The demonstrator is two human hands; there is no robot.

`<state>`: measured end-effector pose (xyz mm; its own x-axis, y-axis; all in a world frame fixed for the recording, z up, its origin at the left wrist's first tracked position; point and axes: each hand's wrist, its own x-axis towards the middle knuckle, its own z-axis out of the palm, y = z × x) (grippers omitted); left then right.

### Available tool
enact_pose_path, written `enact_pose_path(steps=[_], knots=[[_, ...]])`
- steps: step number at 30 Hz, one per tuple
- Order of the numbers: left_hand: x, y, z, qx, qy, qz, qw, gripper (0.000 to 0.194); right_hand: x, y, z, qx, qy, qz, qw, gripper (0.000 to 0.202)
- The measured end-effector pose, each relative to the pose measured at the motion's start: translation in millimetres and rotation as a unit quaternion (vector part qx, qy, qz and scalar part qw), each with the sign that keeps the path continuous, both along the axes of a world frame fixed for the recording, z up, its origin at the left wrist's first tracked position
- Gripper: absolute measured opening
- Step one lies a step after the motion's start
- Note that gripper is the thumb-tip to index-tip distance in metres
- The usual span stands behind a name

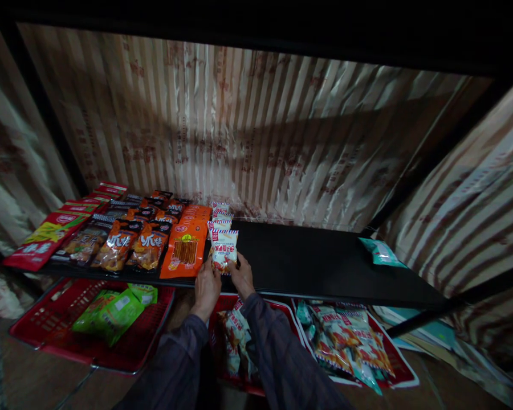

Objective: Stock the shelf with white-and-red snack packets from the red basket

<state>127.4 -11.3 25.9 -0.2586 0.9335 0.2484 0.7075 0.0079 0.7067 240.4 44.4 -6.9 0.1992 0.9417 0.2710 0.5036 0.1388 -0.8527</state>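
Observation:
Both my hands grip the lower part of a small white snack bag [224, 246] with red and blue edging, at the front of the black shelf [299, 259]. My left hand [208, 287] is closed on its left side, and my right hand [243, 275] is closed on its right side. Behind it, similar white bags [220, 216] stand in a row running back. Just left of them lies a row of orange snack packs [183, 250]. Further left are black-and-orange bags [149, 245] and red bags [53, 233].
Below the shelf stand a red basket with green bags [115, 313], a middle red basket [288, 313] and a right red basket [404, 364], both holding snack bags. A teal bag [382, 252] lies at the shelf's right end. Striped sheeting [256, 131] hangs behind.

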Motion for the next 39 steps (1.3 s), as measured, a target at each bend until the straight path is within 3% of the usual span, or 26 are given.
enact_pose_path(steps=[5,10,19,24,29,39], knots=[[6,-1,-0.2,0.037,0.053,0.011,0.998,0.037,0,0,1.3,-0.012,-0.033,-0.008,0.999,0.047],[6,19,-5.2,0.109,0.039,0.031,0.993,0.042,-1,2,4.2,-0.022,-0.04,-0.002,0.999,0.049],[8,48,-3.9,0.039,-0.071,0.008,0.997,0.056,2,4,7.8,-0.016,-0.043,0.004,0.999,0.05],[6,51,-3.8,0.02,-0.07,0.004,0.997,0.057,9,14,10.6,-0.047,0.003,0.022,0.999,0.063],[2,52,-5.7,0.017,-0.085,-0.026,0.996,0.054,8,19,10.4,-0.072,0.057,0.092,0.991,0.066],[-3,54,0.1,0.004,-0.092,-0.026,0.995,0.058,2,18,6.4,-0.066,0.03,0.071,0.995,0.06]])
